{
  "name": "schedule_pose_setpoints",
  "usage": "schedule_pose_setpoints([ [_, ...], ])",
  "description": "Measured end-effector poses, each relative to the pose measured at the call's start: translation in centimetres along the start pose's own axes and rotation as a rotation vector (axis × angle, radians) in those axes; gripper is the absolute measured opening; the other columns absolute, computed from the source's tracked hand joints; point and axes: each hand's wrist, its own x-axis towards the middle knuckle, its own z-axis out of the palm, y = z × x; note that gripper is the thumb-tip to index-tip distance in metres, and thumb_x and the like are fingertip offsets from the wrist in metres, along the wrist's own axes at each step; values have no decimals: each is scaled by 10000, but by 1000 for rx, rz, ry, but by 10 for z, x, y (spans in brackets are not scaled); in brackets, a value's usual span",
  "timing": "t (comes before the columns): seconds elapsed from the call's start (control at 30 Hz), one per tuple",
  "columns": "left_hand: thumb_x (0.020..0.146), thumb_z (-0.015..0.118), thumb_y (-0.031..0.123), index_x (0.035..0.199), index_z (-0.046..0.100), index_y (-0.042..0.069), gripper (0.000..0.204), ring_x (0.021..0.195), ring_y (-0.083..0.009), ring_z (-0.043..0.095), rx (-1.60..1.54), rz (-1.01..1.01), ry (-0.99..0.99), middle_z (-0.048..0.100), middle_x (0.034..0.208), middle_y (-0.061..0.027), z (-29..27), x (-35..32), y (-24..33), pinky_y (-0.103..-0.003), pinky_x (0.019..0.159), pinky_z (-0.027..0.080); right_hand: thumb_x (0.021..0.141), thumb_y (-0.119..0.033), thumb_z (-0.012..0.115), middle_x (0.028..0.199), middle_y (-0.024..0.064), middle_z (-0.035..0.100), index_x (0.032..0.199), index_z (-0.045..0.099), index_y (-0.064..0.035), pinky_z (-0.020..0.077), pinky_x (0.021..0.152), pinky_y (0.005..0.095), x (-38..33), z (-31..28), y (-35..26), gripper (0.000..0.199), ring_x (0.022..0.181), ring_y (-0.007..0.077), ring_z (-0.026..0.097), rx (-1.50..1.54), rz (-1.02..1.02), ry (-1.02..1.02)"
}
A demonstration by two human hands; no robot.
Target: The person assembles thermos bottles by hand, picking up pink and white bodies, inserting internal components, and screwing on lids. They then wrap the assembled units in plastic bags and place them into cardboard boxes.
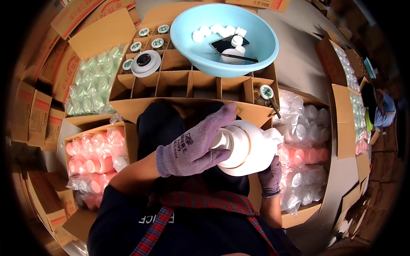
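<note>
White jug (257, 151), right hand (270, 178) gripping, left hand (194, 147) spread around narrow end, closure unclear. Steady support should help.

White vessel (262, 151): glossy, rounded body, stepping down to a narrower end.
Band (249, 147): thin, brownish-gold, running round near the shoulder.
Narrow end (225, 143): partly hidden by left hand (197, 147); lid or neck, can't tell.
Projection (274, 135): white, on the opposite side; spout or handle, unclear.
Pose: tipped, narrow end toward the left.
Place: between left hand and right hand (270, 177).
</note>
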Motion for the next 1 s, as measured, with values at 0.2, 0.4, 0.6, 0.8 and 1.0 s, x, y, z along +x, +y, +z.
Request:
schedule_pose_setpoints([
  [0.2, 893, 616, 629, 1523, 293, -79, 1001, 1458, -489, 304, 406, 120, 67, 295, 1569, -314, -2, -22, 18, -561, 1213, 202, 835, 43, 676, 930, 245, 691, 1149, 568, 53, 530, 654, 429, -14, 4, -22, 332, 816, 444, 675, -28, -137, 42],
  [0.4, 899, 739, 362, 1552, 281, -31, 889, 1468, -427, 309, 101, -16, 79, 282, 1598, -264, -4, -59, -24, -501, 1200, 271, 982, -240, 651, 830, 95, 680, 973, 635, 63, 479, 634, 386, -22, -15, -33, 303, 711, 225, 609, 233, 289, -2],
  [0.6, 960, 647, 461, 1544, 348, -6, 805, 1467, -330, 361, 443, -457, 719, 354, 1591, -228, -149, -28, -92, -431, 1214, 270, 975, -404, 654, 883, 151, 727, 1071, 700, 48, 540, 736, 371, 75, -88, -123, 464, 794, 306, 707, -63, -47, -341],
  [0.8, 725, 617, 801, 1417, 575, 116, 975, 1464, -386, 292, 929, -1421, 625, 415, 1551, -163, -263, -34, -211, -566, 1194, 161, 928, -421, 647, 715, 146, 669, 949, 725, -13, 539, 700, 426, 164, 7, -209, 416, 736, 345, 684, -393, -688, -673],
  [1.0, 709, 875, 307, 1303, 583, 51, 709, 1219, -292, 550, 559, -998, 742, 588, 1316, -142, -244, -20, -188, -446, 1111, 388, 957, -411, 633, 811, 221, 721, 827, 762, 8, 560, 778, 395, 205, 108, -230, 457, 849, 360, 717, -429, -309, -1160],
])
